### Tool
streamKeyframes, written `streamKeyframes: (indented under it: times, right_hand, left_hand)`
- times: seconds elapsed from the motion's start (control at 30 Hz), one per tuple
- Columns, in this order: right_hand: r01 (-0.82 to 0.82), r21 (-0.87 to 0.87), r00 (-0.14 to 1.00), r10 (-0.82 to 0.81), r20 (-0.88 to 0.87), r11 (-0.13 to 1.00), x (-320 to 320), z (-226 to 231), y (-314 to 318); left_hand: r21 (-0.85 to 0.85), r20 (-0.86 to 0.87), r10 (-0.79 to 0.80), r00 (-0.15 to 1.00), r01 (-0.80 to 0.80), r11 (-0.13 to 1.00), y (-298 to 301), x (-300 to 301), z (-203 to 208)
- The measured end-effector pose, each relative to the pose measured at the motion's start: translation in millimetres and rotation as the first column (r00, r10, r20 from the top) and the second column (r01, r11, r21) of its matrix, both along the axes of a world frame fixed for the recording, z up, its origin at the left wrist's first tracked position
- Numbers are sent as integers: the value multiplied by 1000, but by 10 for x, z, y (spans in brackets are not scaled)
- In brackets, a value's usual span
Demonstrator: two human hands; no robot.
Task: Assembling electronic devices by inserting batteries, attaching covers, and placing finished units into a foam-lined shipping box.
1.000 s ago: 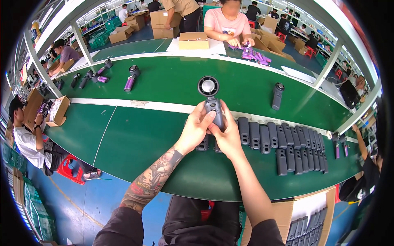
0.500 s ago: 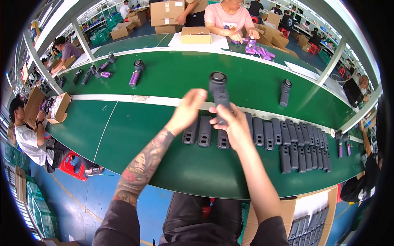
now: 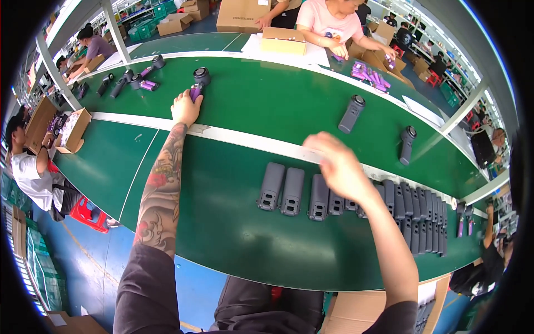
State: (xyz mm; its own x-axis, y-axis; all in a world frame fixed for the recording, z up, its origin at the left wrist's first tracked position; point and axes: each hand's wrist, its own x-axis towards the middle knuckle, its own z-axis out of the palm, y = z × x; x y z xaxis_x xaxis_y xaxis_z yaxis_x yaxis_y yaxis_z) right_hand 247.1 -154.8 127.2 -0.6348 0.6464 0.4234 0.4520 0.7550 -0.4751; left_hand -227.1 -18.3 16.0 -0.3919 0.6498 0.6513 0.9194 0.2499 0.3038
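Observation:
My left hand [image 3: 186,108] reaches over the white rail to the far green surface. Its fingers are closed round the purple body of a handheld device with a round black head [image 3: 201,75]. My right hand [image 3: 332,161] is over the rail, its fingers smeared by motion, and no object shows in it. Beyond it lies a dark grey handheld device with a round head [image 3: 352,114]. A similar grey device [image 3: 408,146] lies farther right. Rows of grey casings [image 3: 291,192] rest on the near green table [image 3: 233,239]; my right arm hides some of them.
Several purple and grey device parts [image 3: 148,85] lie at the far left. A white rail [image 3: 250,138] divides the two green surfaces. Across the bench, a person in pink handles purple parts [image 3: 370,76] near an open box [image 3: 283,40]. Another carton [image 3: 356,312] stands below the table edge.
The grey device has left my right hand and now lies on the far surface. My left hand has moved left and far, onto the purple-bodied device. The whole view has shifted.

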Motion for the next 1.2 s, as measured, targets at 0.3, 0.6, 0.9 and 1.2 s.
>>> streamKeyframes:
  times: [0.3, 0.6, 0.9, 1.2]
  right_hand:
    - [-365, 133, 808, 243, 537, 921, -154, -11, -312]
    - [-136, -66, 879, 151, 451, 988, -20, 30, -468]
    - [-195, 136, 975, 177, 131, 971, -7, 28, -348]
    - [-160, -138, 924, 197, 328, 977, -238, 3, -471]
  left_hand:
    - [225, 844, -416, 337, 483, 846, -480, 626, 639]
    - [728, 672, -512, -535, 354, 587, -1249, 1717, 685]
    - [648, 754, -480, -448, 390, 654, -1433, 1943, 732]
    - [689, 719, -535, -443, 358, 630, -1594, 2094, 609]
